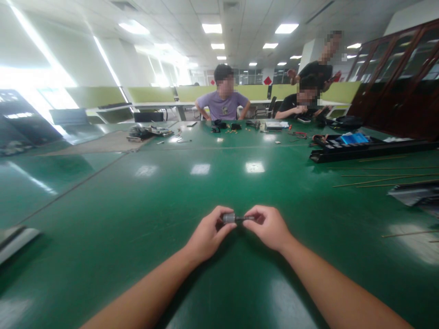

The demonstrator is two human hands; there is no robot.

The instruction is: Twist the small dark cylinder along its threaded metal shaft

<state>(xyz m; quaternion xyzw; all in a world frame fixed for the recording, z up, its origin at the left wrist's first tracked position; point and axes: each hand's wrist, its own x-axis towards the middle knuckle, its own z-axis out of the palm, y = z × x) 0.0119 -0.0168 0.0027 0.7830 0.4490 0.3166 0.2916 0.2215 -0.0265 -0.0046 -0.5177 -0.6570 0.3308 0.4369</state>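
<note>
Just above the green table, my left hand (211, 232) is closed around a small grey metal cylinder (229, 218), held sideways between thumb and fingers. From its right end a thin dark shaft (240, 218) runs across to my right hand (269, 225), which pinches the shaft's far end between thumb and forefinger. The cylinder and shaft lie in one line; whether they are a single piece or two fitted together I cannot tell. My fingers hide both outer ends.
Thin brass-coloured rods (384, 176) lie at the right, near a long black channel (329, 154) with a blue item. Cables and small parts (226, 127) are strewn along the far edge, where two people sit and another stands. At the left edge is a pale flat object (18, 244).
</note>
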